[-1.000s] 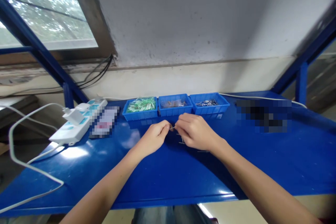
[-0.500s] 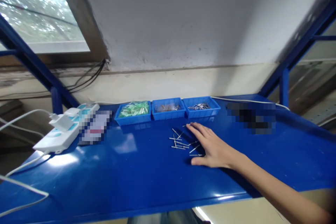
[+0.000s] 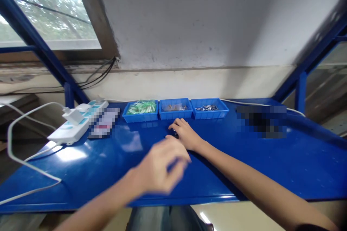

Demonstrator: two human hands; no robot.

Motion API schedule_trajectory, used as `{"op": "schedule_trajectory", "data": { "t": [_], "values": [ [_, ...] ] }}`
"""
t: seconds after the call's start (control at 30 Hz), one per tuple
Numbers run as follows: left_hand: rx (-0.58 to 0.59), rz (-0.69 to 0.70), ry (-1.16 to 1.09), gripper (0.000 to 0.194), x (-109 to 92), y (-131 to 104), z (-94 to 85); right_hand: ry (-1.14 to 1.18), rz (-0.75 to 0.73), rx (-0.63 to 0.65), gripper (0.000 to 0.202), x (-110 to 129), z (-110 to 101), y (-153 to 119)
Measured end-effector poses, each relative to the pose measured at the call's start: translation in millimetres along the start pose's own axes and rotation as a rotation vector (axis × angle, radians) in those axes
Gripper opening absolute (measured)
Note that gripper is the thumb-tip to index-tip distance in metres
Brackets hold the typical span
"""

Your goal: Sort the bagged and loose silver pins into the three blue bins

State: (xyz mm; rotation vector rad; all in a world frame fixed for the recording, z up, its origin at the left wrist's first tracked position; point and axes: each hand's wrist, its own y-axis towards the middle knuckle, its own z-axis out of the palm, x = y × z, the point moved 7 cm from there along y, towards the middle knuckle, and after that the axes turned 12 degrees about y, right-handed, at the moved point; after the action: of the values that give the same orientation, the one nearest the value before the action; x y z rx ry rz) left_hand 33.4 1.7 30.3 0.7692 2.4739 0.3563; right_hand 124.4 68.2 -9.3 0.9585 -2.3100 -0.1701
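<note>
My right hand [image 3: 187, 135] rests on the blue table just in front of the blue bins, its fingers curled in and pressed down. The loose blind rivets that lay around there are hidden behind my hands, so what the fingers hold cannot be made out. My left hand [image 3: 162, 164] is nearer to me, raised over the table and smeared by motion. Its thumb and fingers look bent, and it partly overlaps the right hand in view. Closest to the hands is the middle blue bin [image 3: 175, 114], containing small parts in clear plastic.
The right blue bin [image 3: 210, 114] holds rivets; the left blue bin [image 3: 141, 117] holds green-and-clear packets. A white power strip [image 3: 65, 133] with cords and a blurred-out flat item [image 3: 104, 122] lie left. A blurred-out dark object [image 3: 261, 121] lies right. Blue frame posts [image 3: 300, 90] flank the table [image 3: 257, 166].
My right hand has moved left and its spread fingers have curled in. My left hand has come into view from the lower left. The loose rivets are now hidden. The view has shifted slightly.
</note>
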Motion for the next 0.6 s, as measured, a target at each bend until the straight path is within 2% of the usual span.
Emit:
{"op": "schedule_trajectory", "data": {
  "t": [0.07, 0.13, 0.2, 0.27, 0.33, 0.47, 0.6],
  "values": [
    [-0.098, -0.01, 0.015, 0.012, 23, 17, -5.7, 0.128, -0.013, -0.009, 0.029, 1, -3, -2],
    [-0.166, -0.123, 0.028, 0.011, 52, 31, -6.0, 0.316, -0.013, -0.01, 0.026, 1, -7, -7],
    [-0.07, -0.175, 0.058, 0.013, 68, 39, 6.5, 0.515, -0.001, -0.016, 0.026, 2, -10, -10],
    [0.056, -0.132, 0.112, 0.015, 69, 37, 19.4, 0.644, 0.002, -0.047, 0.028, 1, -12, -11],
    [0.12, -0.064, 0.131, 0.018, 62, 31, 24.1, 0.673, -0.006, -0.095, 0.028, -1, -13, -11],
    [0.114, -0.07, 0.091, 0.023, 59, 22, 16.4, 0.648, 0.052, -0.258, 0.018, -10, -18, -10],
    [0.086, -0.089, 0.074, 0.021, 58, 23, 14.9, 0.936, 0.174, -0.403, 0.01, -16, -20, -12]
  ]
}}
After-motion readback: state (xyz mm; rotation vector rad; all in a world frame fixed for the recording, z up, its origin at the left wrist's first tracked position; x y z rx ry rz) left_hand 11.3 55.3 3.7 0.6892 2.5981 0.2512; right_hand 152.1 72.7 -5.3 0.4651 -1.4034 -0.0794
